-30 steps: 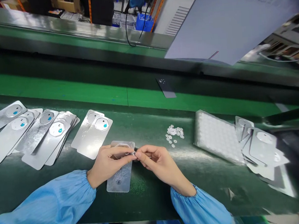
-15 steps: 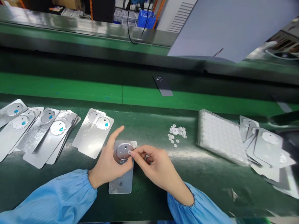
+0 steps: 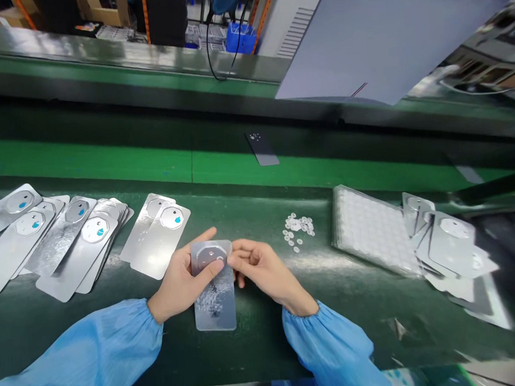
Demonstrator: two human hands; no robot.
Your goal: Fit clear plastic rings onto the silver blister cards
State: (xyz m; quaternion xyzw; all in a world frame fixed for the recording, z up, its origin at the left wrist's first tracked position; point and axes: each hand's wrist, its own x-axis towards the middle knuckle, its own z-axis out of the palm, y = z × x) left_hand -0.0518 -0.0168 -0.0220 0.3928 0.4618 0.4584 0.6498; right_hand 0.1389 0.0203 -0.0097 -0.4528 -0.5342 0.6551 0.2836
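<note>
My left hand (image 3: 178,284) grips a silvery rectangular plate (image 3: 215,307) with rounded corners, thumb pressed on its face over the many-sided panel near the top. The plate is tilted up towards me. At its upper right edge, my right hand (image 3: 267,271) pinches the plate between thumb and fingers; some fingertips are hidden behind it. Just beyond my left hand lie two overlapping plates (image 3: 155,247), the upper one bearing a white panel with a blue drop. Small clear round discs (image 3: 301,224) lie loose on the green table, beyond my right hand.
Overlapping finished-looking plates (image 3: 75,264) fan out at the left. A clear tray (image 3: 370,229) of white round pieces stands at the right, with more plates (image 3: 455,249) beside it. A dark card (image 3: 263,150) lies on the far ledge. A grey panel (image 3: 361,38) overhangs the back right.
The plate has come up off the table, tilted towards me. My left thumb has moved onto its panel, and my right hand has gone from a small disc on the panel to the plate's edge.
</note>
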